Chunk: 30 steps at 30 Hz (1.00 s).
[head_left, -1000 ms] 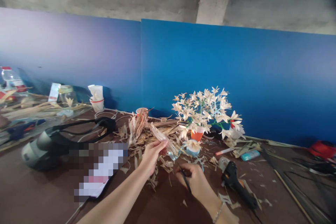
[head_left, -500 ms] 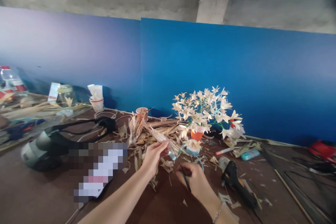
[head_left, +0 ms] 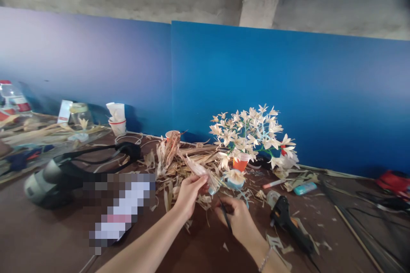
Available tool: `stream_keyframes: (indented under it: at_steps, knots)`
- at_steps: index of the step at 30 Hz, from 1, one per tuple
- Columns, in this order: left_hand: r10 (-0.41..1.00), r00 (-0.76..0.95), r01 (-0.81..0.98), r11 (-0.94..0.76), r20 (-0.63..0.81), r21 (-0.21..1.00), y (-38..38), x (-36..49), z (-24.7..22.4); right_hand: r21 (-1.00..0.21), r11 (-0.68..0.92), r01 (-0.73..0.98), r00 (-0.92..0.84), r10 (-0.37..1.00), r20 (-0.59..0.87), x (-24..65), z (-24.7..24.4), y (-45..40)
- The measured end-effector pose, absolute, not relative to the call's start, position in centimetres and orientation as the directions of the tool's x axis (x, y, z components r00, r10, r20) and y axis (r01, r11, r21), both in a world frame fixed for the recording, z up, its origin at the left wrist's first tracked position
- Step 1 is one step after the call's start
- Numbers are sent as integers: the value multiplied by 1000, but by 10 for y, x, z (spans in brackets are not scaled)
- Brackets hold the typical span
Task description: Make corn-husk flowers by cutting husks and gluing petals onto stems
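Note:
My left hand (head_left: 192, 192) pinches a pale strip of corn husk (head_left: 196, 168) above the table. The strip slants down to the right, and a shiny bluish end shows below my fingers. Close by on the right, my right hand (head_left: 235, 215) is closed around a slim black tool (head_left: 226, 213); its exact kind is unclear. The tool's tip points toward the lower end of the husk, and I cannot tell whether they touch. Just beyond my hands, a pale husk flower (head_left: 235, 175) rests on a roll of light-blue tape (head_left: 235, 184).
Many husk flowers (head_left: 253, 130) stand in an orange paper cup (head_left: 241, 163). A black glue gun (head_left: 290, 224) lies right of my right hand, near a turquoise case (head_left: 305, 188). Husk scraps (head_left: 166, 185) cover the middle. At left are a headset (head_left: 51, 179) and a blurred-out white item (head_left: 128, 204).
My left hand has shifted slightly to the right and turned a little, carrying the husk strip with it. The right hand and black tool stay nearly in place.

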State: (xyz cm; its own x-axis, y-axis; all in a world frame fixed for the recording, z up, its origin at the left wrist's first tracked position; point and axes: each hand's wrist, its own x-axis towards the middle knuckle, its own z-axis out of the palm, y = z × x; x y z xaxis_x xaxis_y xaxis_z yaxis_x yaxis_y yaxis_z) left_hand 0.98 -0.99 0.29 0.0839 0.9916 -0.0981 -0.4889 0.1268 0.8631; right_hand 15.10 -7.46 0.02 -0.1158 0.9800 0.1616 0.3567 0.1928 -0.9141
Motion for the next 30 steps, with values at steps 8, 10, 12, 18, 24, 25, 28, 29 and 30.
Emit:
stream_keyframes:
  at_steps: [8,10,12,18,24,25,28,29,30]
  knots:
    - [990,114,-458,122,-78,880,-12,10,4,-914,198,354,-111,979,169,151,-2,-74]
    - [989,138,-443,115,-60,889,-11,10,3,-921,179,347,-99,983,154,151,-5,-73]
    - [991,130,-441,91,-37,893,-10,8,3,-934,114,339,-89,992,89,152,-6,-72]
    - [999,-35,-446,-23,9,895,0,-6,14,-950,-108,292,-204,964,-172,161,8,-78]
    - [998,3,-346,-60,65,936,-1,-8,21,-964,-153,218,-238,949,-205,168,17,-79]
    - [998,22,-335,-51,61,941,-2,-8,21,-964,-153,217,-232,951,-203,168,16,-79]
    - [996,79,-314,-12,39,949,-3,-7,20,-962,-135,236,-241,951,-193,167,14,-78]
    - [995,96,-307,-3,34,952,-2,-7,20,-961,-130,243,-246,950,-191,167,14,-78]
    - [993,111,-299,2,33,954,-2,-8,19,-960,-126,249,-249,950,-190,167,13,-78]
